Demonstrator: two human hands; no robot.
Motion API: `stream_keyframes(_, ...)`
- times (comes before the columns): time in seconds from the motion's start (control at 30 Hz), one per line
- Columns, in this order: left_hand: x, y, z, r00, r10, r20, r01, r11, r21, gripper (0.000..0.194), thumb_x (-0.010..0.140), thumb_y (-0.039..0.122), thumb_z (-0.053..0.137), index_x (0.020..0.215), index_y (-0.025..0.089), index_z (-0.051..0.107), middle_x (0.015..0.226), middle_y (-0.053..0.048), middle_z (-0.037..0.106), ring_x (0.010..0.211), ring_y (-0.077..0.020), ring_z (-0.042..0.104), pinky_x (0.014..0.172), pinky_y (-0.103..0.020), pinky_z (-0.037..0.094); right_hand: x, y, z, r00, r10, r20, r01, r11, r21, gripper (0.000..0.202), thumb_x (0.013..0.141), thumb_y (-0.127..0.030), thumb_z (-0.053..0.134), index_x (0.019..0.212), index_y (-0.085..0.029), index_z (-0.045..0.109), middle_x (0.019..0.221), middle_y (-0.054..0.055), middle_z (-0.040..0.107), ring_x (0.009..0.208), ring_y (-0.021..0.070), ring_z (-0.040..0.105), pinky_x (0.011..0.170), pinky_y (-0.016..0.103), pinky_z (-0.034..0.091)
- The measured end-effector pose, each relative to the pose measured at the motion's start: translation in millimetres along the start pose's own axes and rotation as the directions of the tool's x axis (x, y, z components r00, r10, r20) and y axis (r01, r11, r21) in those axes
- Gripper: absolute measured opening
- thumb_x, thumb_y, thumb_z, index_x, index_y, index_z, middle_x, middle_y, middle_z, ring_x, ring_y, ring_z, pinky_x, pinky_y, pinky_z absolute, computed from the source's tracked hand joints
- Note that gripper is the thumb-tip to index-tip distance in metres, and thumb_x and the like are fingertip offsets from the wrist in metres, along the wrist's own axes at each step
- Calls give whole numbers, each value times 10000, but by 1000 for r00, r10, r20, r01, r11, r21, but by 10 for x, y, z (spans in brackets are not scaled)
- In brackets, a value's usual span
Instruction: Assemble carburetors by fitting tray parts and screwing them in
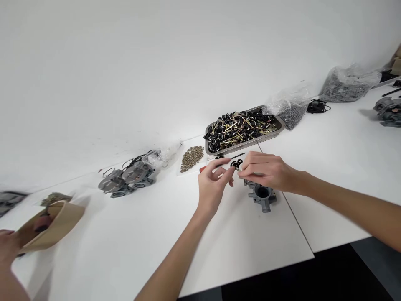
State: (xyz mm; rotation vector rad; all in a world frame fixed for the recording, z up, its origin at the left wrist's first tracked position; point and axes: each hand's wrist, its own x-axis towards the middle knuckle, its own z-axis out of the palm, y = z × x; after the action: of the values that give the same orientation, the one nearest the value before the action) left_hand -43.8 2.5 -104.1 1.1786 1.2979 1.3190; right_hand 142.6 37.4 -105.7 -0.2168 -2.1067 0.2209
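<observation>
My left hand [213, 184] pinches a small black ring-shaped part [234, 164] between thumb and fingertips. Close beside it, my right hand [266, 169] has its fingers closed around something small and pale, mostly hidden by the fingers. Just below my right hand a grey metal carburetor body [263, 196] rests on the white table, its round bore facing up. Behind my hands stands a metal tray [246, 144] heaped with black and brass-coloured parts. A screwdriver with a red handle [203, 169] lies partly hidden behind my left hand.
Small brass pieces [191, 159] lie in a pile left of the tray. Assembled carburetors [120, 182] stand farther left. At the far left, another person's hand [8, 246] is at a tan container [59, 228]. Plastic bags of small parts [291, 113] sit at the back right.
</observation>
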Motion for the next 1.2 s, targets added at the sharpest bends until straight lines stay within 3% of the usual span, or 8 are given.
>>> stream_keyframes(0.17, 17, 8, 6, 979, -138, 150, 156, 981, -113, 271, 670, 331, 794, 790, 109, 696, 607, -31, 650, 505, -124, 596, 526, -278, 525, 9, -23, -10, 998, -5, 60, 5, 1000, 9, 144, 966, -125, 525, 901, -162, 648, 819, 47, 650, 843, 145, 566, 733, 289, 522)
stream_keyframes(0.27, 37, 12, -7, 990, -119, 78, 129, 981, -143, 269, 635, 310, 812, 753, 103, 687, 593, -40, 664, 492, -137, 602, 517, -289, 524, 18, -4, -29, 964, 239, 116, -257, 951, 171, 83, 939, -241, 612, 969, -185, 666, 828, 26, 659, 849, 144, 583, 770, 303, 503)
stream_keyframes(0.4, 95, -4, -78, 998, -52, -30, 48, 994, -100, 303, 616, 315, 834, 785, 111, 685, 612, -47, 692, 480, -153, 620, 539, -305, 524, 11, 95, -101, 649, 665, 370, -761, 574, 304, 408, 874, -457, 670, 1170, -188, 591, 897, 26, 681, 778, 133, 617, 687, 274, 484)
stream_keyframes(0.47, 116, -19, -107, 999, -42, -33, 40, 996, -80, 310, 613, 323, 838, 781, 113, 683, 617, -51, 698, 481, -157, 625, 548, -308, 523, -7, 149, -131, 500, 618, 607, -863, 418, 285, 403, 879, -470, 646, 1146, -170, 615, 931, 49, 694, 790, 138, 634, 674, 264, 484)
stream_keyframes(0.53, 124, -32, -113, 998, -57, -20, 55, 996, -65, 320, 608, 333, 841, 780, 116, 682, 617, -52, 699, 481, -159, 626, 550, -312, 524, -34, 181, -128, 436, 526, 730, -894, 345, 286, 350, 873, -428, 656, 1095, -158, 652, 910, 52, 701, 832, 150, 652, 722, 271, 497)
stream_keyframes(0.67, 112, -38, -91, 998, -70, 4, 71, 997, -27, 337, 596, 356, 844, 771, 120, 679, 602, -48, 694, 474, -161, 620, 544, -320, 521, -109, 187, -7, 482, 629, 610, -866, 238, 440, 332, 835, -410, 696, 1038, -148, 676, 840, 31, 686, 782, 144, 648, 719, 280, 499)
stream_keyframes(0.8, 102, -33, -94, 998, -63, 11, 63, 998, 31, 319, 619, 362, 825, 781, 126, 683, 566, -40, 682, 462, -156, 612, 561, -319, 517, -169, 194, 120, 425, 812, 399, -797, 128, 590, 374, 788, -454, 738, 989, -145, 676, 848, 41, 694, 756, 137, 635, 681, 269, 498)
stream_keyframes(1.2, 134, -54, -113, 999, -19, -45, 24, 994, 110, 258, 639, 333, 796, 776, 137, 699, 532, -17, 666, 448, -134, 598, 562, -289, 502, -179, 224, 111, 405, 816, 412, -763, 53, 645, 446, 741, -516, 776, 966, -142, 685, 802, 62, 718, 731, 163, 664, 632, 276, 518)
